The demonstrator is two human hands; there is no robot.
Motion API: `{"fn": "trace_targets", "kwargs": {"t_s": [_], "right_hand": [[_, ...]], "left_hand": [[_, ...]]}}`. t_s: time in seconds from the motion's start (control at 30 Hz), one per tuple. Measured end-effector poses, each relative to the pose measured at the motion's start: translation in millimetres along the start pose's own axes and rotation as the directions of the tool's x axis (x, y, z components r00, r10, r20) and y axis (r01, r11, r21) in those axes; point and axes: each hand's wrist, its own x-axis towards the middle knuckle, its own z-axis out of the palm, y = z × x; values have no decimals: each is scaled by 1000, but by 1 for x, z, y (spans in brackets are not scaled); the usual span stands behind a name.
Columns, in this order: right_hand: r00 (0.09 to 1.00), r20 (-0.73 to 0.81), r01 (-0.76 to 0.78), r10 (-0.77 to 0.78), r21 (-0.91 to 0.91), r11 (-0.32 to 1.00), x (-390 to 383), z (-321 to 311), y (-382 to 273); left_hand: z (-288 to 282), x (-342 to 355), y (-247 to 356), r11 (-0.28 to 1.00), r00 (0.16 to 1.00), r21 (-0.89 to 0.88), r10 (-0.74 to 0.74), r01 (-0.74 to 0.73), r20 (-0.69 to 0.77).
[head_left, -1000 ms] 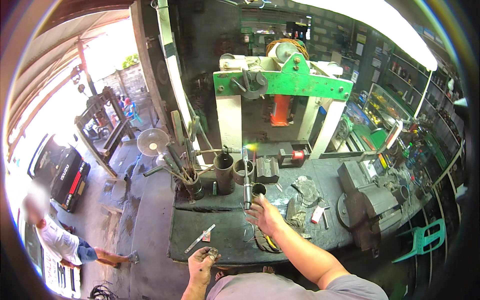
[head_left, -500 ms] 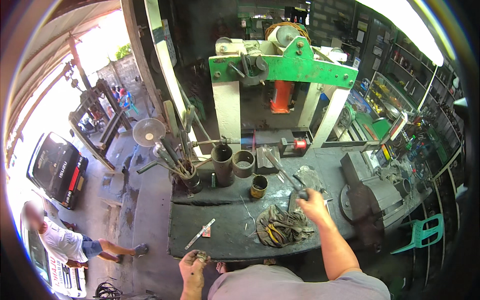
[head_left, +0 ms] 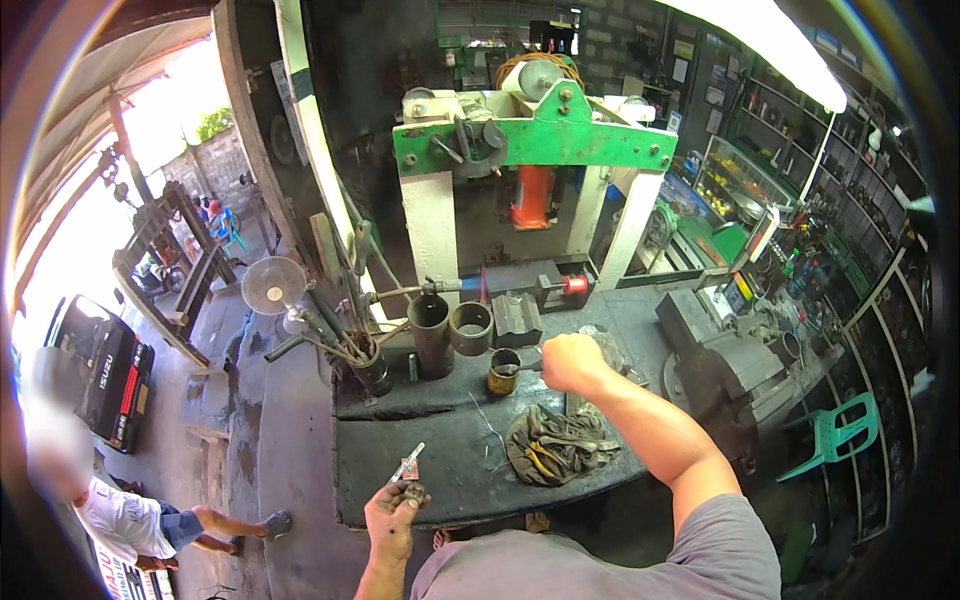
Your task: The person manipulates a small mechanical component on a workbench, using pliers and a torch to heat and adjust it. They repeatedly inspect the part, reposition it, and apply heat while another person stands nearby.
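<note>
My right hand [head_left: 572,362] is shut on a metal tool [head_left: 530,367] tilted down, its end at the mouth of a small yellowish, grimy can [head_left: 502,383]. My left hand [head_left: 392,519] pinches a small dark metal piece [head_left: 414,491] over the bench's front edge, just below a flat metal strip [head_left: 408,456] and a small red packet [head_left: 409,469]. A stained rag [head_left: 535,440] with yellow-handled pliers [head_left: 542,464] lies in front of the can. Behind stand a tall steel cylinder [head_left: 431,340], a short ring-like container [head_left: 471,328] and a torch [head_left: 429,286] with a blue flame.
A green-and-white press [head_left: 530,140] stands behind the bench [head_left: 370,450], a vise [head_left: 730,350] at right. A container of rods [head_left: 371,372] and a fan [head_left: 272,285] are left. A person [head_left: 120,520] stands at far left. A green chair [head_left: 835,440] is at right.
My right hand moved from near the torch rightward with the long tool, then back to the small can, the tool now lowered. My left hand has stayed low with the small piece.
</note>
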Motion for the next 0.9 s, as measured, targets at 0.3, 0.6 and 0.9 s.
{"fn": "trace_targets", "kwargs": {"t_s": [0.3, 0.6, 0.9], "right_hand": [[987, 107, -130, 116, 134, 982, -3, 0, 12], [981, -45, -84, 188, 778, 623, -85, 80, 115], [970, -82, 50, 231, 989, 140, -113, 112, 68]], "left_hand": [[-41, -55, -19, 997, 965, -39, -70, 63, -252], [-38, -41, -7, 999, 982, -32, 2, -8, -189], [-18, -22, 6, 998, 994, 41, -49, 53, -99]]}}
